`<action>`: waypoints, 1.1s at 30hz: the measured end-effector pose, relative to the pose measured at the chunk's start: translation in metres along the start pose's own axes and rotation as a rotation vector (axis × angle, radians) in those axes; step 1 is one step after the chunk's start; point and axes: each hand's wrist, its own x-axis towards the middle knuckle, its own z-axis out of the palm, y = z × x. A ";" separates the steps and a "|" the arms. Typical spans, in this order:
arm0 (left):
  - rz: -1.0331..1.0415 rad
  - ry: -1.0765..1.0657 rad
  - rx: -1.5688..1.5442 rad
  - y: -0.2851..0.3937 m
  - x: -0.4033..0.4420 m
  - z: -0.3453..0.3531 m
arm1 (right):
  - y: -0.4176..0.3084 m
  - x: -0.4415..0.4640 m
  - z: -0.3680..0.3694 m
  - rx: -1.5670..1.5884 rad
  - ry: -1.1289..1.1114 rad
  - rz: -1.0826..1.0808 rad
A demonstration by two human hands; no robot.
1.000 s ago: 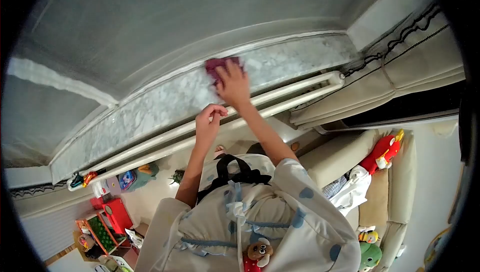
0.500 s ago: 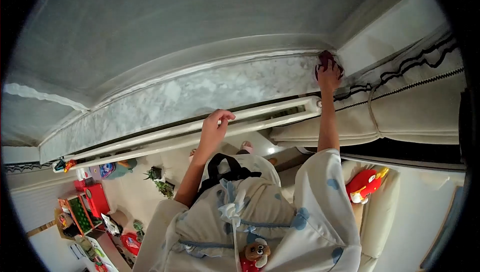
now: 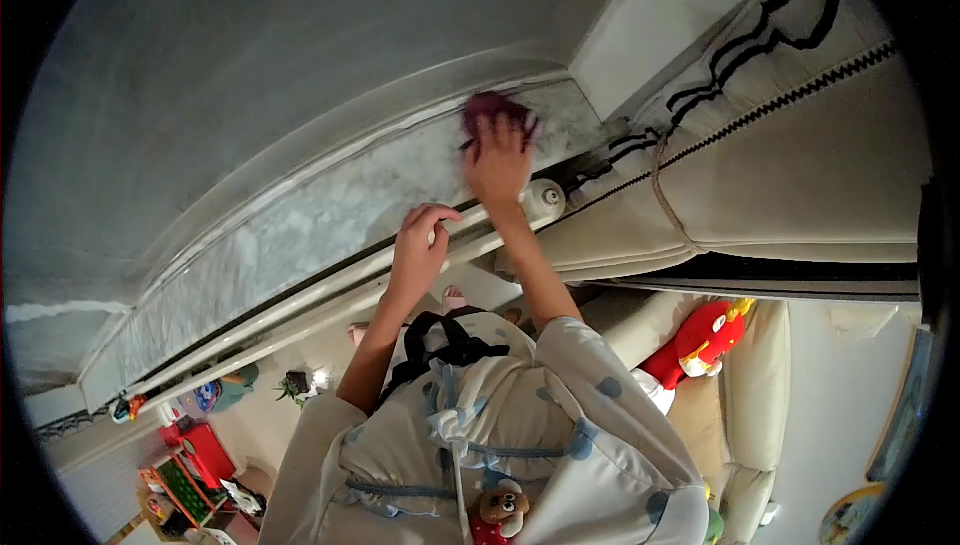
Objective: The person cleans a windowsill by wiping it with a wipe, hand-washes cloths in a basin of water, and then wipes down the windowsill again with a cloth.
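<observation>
A dark red cloth (image 3: 488,108) lies bunched on the grey-and-white marble sill (image 3: 335,190). My right hand (image 3: 498,162) presses down on it, the fingers spread over its top and partly hiding it. Close by on the left, my left hand (image 3: 422,238) is over the white radiator (image 3: 300,302) along the sill's front. Its fingers are loosely bent with the thumb apart, and nothing shows in them. I cannot tell whether it touches the radiator.
A window pane (image 3: 330,55) rises behind the sill. Gathered beige curtain fabric (image 3: 790,175) with black trim fills the right side. A red plush toy (image 3: 700,340) lies on a cream sofa (image 3: 755,385). A potted plant (image 3: 294,385) and red shelving (image 3: 180,485) stand lower left.
My right hand has slid left along the sill with the cloth, away from the corner. The view has turned, and my left hand stays near the radiator.
</observation>
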 end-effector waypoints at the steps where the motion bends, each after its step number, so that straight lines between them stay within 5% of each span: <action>1: -0.016 -0.038 -0.005 0.001 0.003 0.003 | 0.016 0.009 -0.001 -0.091 0.011 0.077; 5: -0.035 -0.105 -0.018 0.003 0.004 0.021 | 0.068 0.057 0.003 -0.240 -0.008 0.318; 21: -0.186 -0.166 -0.146 0.002 -0.031 0.000 | 0.096 0.029 -0.018 -0.358 -0.086 0.229; 28: -0.162 -0.194 -0.163 0.003 -0.029 0.004 | 0.106 0.014 -0.040 -0.123 -0.105 0.361; 33: -0.143 -0.264 -0.213 0.007 -0.027 0.014 | 0.125 0.025 -0.042 0.107 0.080 0.644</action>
